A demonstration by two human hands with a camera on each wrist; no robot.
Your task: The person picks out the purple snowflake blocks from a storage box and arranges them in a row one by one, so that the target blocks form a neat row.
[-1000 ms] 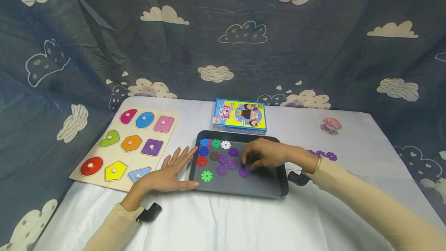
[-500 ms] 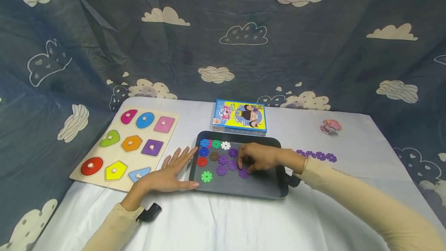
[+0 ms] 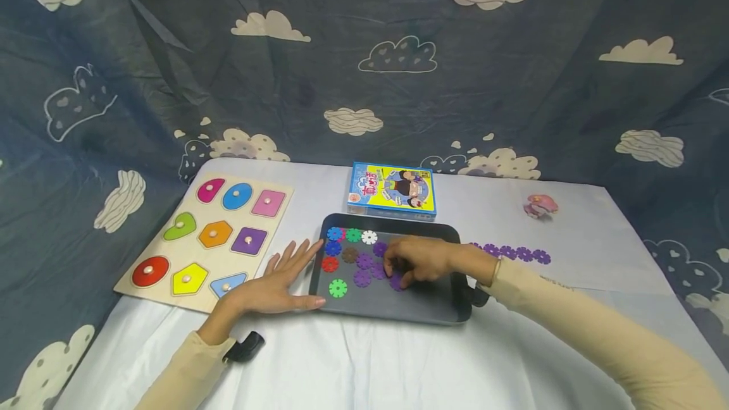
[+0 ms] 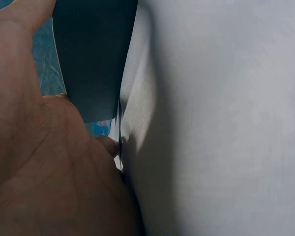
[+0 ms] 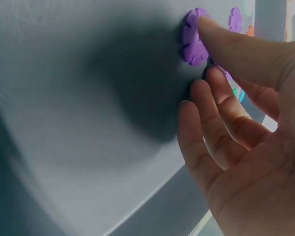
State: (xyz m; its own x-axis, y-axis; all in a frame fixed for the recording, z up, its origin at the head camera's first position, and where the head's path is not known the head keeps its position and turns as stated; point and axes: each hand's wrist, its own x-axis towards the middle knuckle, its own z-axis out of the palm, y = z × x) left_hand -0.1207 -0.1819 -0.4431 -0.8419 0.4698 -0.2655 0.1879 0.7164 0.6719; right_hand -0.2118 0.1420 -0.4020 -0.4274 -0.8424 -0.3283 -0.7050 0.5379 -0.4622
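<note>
Our nearer right hand [image 3: 420,258]: thumb atop flat purple notched plastic disc [image 5: 192,44]; whether pinching, we cannot tell. Left hand [image 3: 272,286] spread, farther.

Matt tray [image 3: 427,304] — smooth plastic discs [image 5: 193,44]
</note>
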